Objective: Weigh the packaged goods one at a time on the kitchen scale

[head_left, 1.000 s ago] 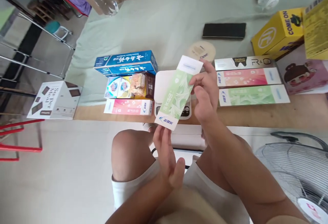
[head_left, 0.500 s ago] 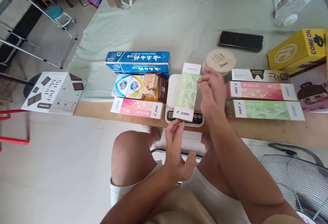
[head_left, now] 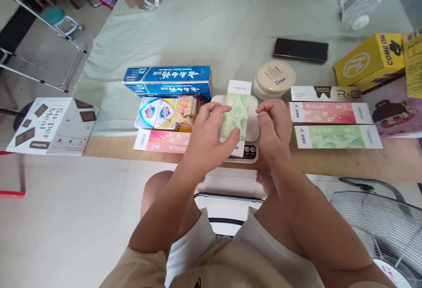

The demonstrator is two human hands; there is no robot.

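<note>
A green-and-white carton (head_left: 238, 103) lies lengthwise on a white kitchen scale (head_left: 253, 125), covering part of its display. My left hand (head_left: 209, 136) is over the carton's left side, fingertips at its edge and thumb across its face. The fingers and thumb are spread; a firm grip is not visible. Off the scale's right edge, my right hand (head_left: 275, 125) has loosely bent fingers and holds nothing. A Dove tub (head_left: 276, 79) stands just behind it. Left of the scale, a pink carton (head_left: 165, 141) is partly hidden by my left hand.
Blue toothpaste boxes (head_left: 168, 79) and soap packs (head_left: 156, 113) lie at left. At right are a pink carton (head_left: 332, 112), a green carton (head_left: 339, 136), an R&O box (head_left: 326, 93) and a yellow box (head_left: 365, 61). A phone (head_left: 300, 50) lies behind. A fan (head_left: 379, 222) stands below right.
My left hand has moved up from the carton's near end to its left side. My right hand has drawn back slightly from the carton. The carton stays on the scale; the view has shifted.
</note>
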